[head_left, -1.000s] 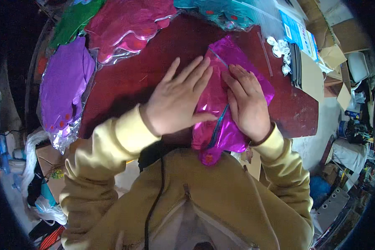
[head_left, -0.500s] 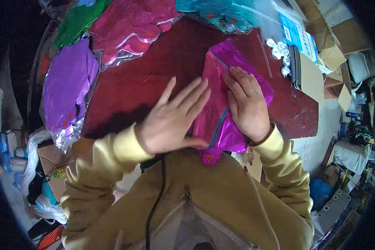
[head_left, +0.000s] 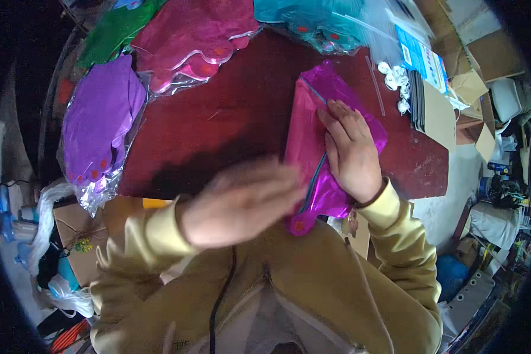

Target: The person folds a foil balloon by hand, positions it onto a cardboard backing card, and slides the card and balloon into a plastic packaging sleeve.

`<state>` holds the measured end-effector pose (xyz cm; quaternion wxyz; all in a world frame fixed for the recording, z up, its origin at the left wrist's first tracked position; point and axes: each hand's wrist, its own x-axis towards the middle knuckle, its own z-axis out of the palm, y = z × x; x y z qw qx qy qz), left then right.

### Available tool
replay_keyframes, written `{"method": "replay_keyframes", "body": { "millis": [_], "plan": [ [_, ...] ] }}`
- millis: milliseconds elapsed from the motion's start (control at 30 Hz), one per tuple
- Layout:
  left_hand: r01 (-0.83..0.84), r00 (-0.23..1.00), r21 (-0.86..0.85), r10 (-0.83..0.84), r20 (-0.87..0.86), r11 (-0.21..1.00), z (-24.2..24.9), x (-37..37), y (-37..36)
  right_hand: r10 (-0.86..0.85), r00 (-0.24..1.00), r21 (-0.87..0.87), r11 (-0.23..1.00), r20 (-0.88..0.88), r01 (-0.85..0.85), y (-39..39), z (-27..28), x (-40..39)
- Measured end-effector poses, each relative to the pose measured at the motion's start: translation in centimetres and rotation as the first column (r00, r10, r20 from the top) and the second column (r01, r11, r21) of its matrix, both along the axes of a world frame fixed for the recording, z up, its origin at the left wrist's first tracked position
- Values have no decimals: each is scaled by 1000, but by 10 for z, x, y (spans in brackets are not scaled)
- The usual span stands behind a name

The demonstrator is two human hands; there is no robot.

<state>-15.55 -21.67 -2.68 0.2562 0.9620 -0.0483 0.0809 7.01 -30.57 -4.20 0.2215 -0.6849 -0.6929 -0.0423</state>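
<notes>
A shiny magenta folded sheet (head_left: 305,127) lies on the dark red table, with a teal line of trim running across it and a small rounded tab at its near end bearing a red spot. My right hand (head_left: 354,150) rests flat on its right half, fingers stretched and lying together. Blurred by motion, my left hand (head_left: 245,200) is just left of the sheet's near part, its fingers extended toward it and overlapping its edge in this view. Nothing shows in either hand.
Clear-bagged purple (head_left: 103,118), crimson (head_left: 197,41), green (head_left: 118,35) and teal (head_left: 307,20) pieces line the table's left and far sides. White bundles (head_left: 395,82), thin clear sticks (head_left: 376,88) and stacked cards (head_left: 436,112) occupy the far right of the red table (head_left: 218,141).
My left hand has swung a little lower, its spread fingers coming closer together. My right hand stays on the magenta sheet, and the view has shifted slightly.
</notes>
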Motion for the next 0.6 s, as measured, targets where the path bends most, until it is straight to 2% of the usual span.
{"method": "replay_keyframes", "body": {
  "millis": [33,233,333,367,467,600],
  "plan": [
    [-121,993,-18,121,-6,992,-1,14,9,-6,1000,-3,1000,1,6,0,0,-1],
    [-121,991,140,127,-31,983,-4,41,41,-4,1000,16,1000,24,4,2,1,1],
    [-103,992,161,112,-51,982,-7,42,42,-32,993,7,999,-117,33,-2,6,4],
    [-100,993,160,110,-53,982,-7,42,43,-39,993,1,999,-109,39,-6,10,10],
    [-98,993,148,107,-57,984,-7,44,42,-308,951,129,942,-40,310,-21,19,34],
    [-95,992,153,107,-73,984,-5,44,42,-440,898,10,898,6,440,-37,13,42]
  ]
}}
